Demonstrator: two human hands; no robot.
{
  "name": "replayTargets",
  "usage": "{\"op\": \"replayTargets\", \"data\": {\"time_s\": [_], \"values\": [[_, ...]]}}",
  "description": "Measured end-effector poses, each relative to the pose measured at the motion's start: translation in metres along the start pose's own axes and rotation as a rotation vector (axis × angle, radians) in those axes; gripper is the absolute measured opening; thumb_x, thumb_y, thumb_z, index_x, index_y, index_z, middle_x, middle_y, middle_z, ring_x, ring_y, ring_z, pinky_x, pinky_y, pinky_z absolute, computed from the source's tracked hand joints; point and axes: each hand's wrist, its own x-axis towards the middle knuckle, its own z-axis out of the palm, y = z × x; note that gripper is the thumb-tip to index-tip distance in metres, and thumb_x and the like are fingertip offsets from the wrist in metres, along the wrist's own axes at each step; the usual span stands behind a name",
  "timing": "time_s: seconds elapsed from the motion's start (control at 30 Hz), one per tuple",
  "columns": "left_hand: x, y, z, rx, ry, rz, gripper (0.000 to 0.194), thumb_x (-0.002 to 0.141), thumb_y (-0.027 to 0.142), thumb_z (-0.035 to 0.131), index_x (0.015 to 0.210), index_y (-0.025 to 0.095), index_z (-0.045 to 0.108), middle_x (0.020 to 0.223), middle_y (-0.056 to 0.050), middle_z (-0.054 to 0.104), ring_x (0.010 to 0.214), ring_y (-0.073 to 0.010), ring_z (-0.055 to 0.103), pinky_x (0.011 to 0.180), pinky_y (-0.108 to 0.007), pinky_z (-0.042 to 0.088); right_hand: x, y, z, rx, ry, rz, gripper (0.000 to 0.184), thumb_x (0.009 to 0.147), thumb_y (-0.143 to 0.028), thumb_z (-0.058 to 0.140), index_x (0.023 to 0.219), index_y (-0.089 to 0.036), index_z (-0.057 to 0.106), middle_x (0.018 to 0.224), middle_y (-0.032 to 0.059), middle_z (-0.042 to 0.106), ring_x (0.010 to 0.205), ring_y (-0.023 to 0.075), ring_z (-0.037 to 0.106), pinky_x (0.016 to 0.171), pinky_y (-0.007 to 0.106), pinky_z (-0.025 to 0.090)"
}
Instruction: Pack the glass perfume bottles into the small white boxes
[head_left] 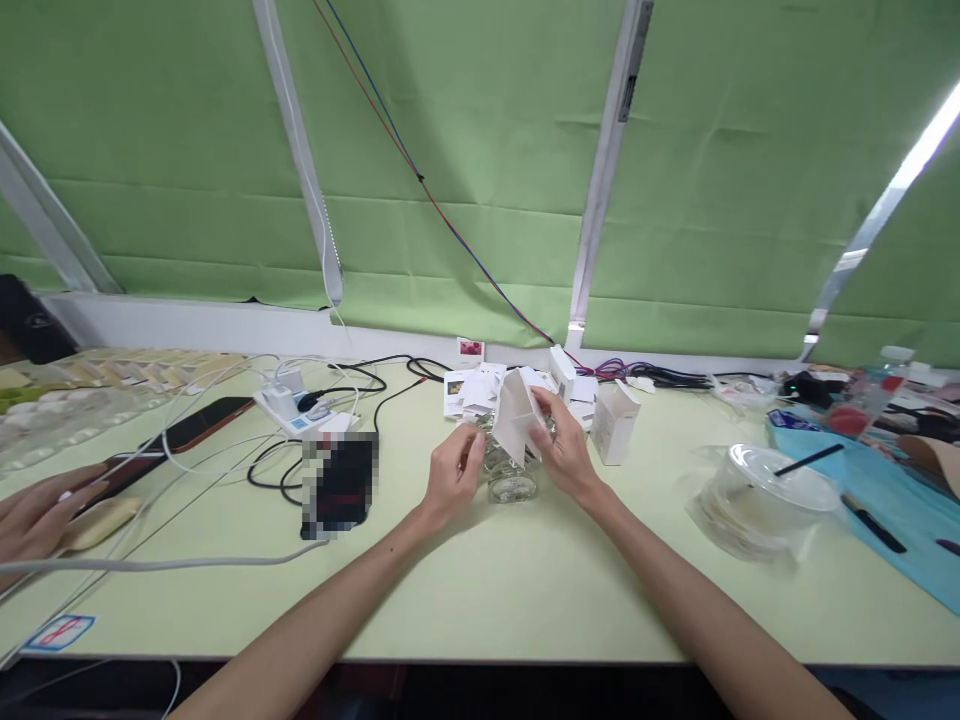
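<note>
My left hand (452, 474) is curled around the left side of a small clear glass jar (511, 482) that stands on the pale green table (525, 590). My right hand (562, 452) is closed on a white cardboard box (516, 418), holding it tilted just above the jar. Both hands meet over the middle of the table. The jar's top is hidden behind the box and fingers.
More small white boxes (613, 420) and cards (474, 388) lie behind my hands. A power strip (289, 410) with cables and a phone (202, 425) sit to the left, where another person's hand (34, 515) rests. A clear plastic bowl (761, 495) stands at right beside a blue sheet (892, 510).
</note>
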Motion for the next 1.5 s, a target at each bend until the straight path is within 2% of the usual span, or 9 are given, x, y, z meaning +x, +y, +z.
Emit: {"op": "replayTargets", "data": {"time_s": [0.17,0.27,0.57,0.77,0.9,1.0,1.3,1.4,1.5], "values": [[-0.003,0.0,-0.002,-0.031,0.01,0.2,0.026,0.098,0.038,0.047,0.091,0.017,0.062,0.074,-0.002,0.059,0.06,-0.0126,0.05,0.056,-0.025,0.04,-0.014,0.006,-0.003,-0.055,0.066,-0.043,0.071,0.09,-0.075,0.045,0.136,-0.021,0.052,0.13,0.0144,0.062,0.117,0.0314,0.058,0.099,0.048,0.047],[-0.005,-0.002,-0.001,-0.039,0.001,0.248,0.018,0.095,0.035,0.055,0.097,0.018,0.061,0.074,0.0,0.058,0.058,-0.0109,0.049,0.054,-0.023,0.04,-0.015,0.003,-0.002,-0.054,0.113,-0.036,0.069,0.091,-0.075,0.041,0.134,-0.021,0.053,0.129,0.0147,0.063,0.116,0.0314,0.059,0.097,0.048,0.048],[-0.005,0.002,0.001,-0.008,-0.036,0.262,0.032,0.09,0.047,0.064,0.105,0.02,0.058,0.078,-0.001,0.057,0.059,-0.0105,0.048,0.051,-0.022,0.041,-0.018,-0.012,-0.007,0.01,0.09,0.024,0.071,0.094,-0.075,0.03,0.131,-0.021,0.057,0.12,0.0124,0.069,0.104,0.0296,0.066,0.084,0.042,0.053],[-0.002,0.007,-0.004,-0.034,-0.074,0.299,0.048,0.083,0.053,0.07,0.115,0.02,0.055,0.095,-0.006,0.064,0.065,-0.0121,0.053,0.052,-0.023,0.044,-0.02,-0.015,-0.004,0.049,0.062,0.006,0.072,0.094,-0.075,0.03,0.134,-0.022,0.057,0.125,0.0141,0.067,0.111,0.0313,0.065,0.087,0.044,0.053],[-0.002,0.008,-0.005,-0.009,-0.12,0.278,0.06,0.078,0.06,0.072,0.119,0.02,0.055,0.101,-0.009,0.068,0.069,-0.0152,0.059,0.056,-0.027,0.048,-0.024,-0.017,-0.003,0.048,0.032,-0.018,0.071,0.094,-0.075,0.03,0.139,-0.025,0.051,0.123,0.0126,0.067,0.107,0.0305,0.066,0.086,0.045,0.054],[-0.003,0.008,-0.004,0.018,-0.143,0.257,0.065,0.074,0.061,0.074,0.121,0.021,0.055,0.105,-0.011,0.069,0.072,-0.0168,0.061,0.057,-0.028,0.049,-0.027,-0.018,-0.001,0.066,0.015,-0.033,0.071,0.093,-0.076,0.031,0.142,-0.026,0.045,0.125,0.0125,0.066,0.113,0.031,0.064,0.09,0.047,0.053],[-0.004,0.009,-0.004,0.033,-0.133,0.326,0.057,0.081,0.046,0.07,0.128,0.021,0.049,0.102,-0.008,0.069,0.072,-0.0163,0.061,0.057,-0.027,0.049,-0.028,-0.019,-0.001,0.116,-0.014,-0.043,0.071,0.093,-0.076,0.032,0.142,-0.026,0.041,0.125,0.0128,0.064,0.113,0.0309,0.064,0.091,0.047,0.054],[-0.004,0.007,-0.004,-0.003,-0.158,0.271,0.055,0.084,0.044,0.068,0.13,0.021,0.049,0.099,-0.007,0.067,0.072,-0.0159,0.061,0.058,-0.026,0.05,-0.028,-0.02,-0.002,0.168,-0.006,0.002,0.068,0.093,-0.076,0.032,0.141,-0.028,0.041,0.124,0.0113,0.065,0.106,0.029,0.067,0.086,0.045,0.056],[-0.004,0.004,-0.004,-0.037,-0.21,0.184,0.053,0.086,0.044,0.065,0.132,0.022,0.047,0.098,-0.006,0.065,0.074,-0.0162,0.061,0.058,-0.026,0.05,-0.028,-0.019,-0.002,0.214,-0.003,0.054,0.066,0.093,-0.075,0.033,0.141,-0.029,0.042,0.129,0.0099,0.062,0.107,0.0279,0.065,0.087,0.043,0.055]]}}
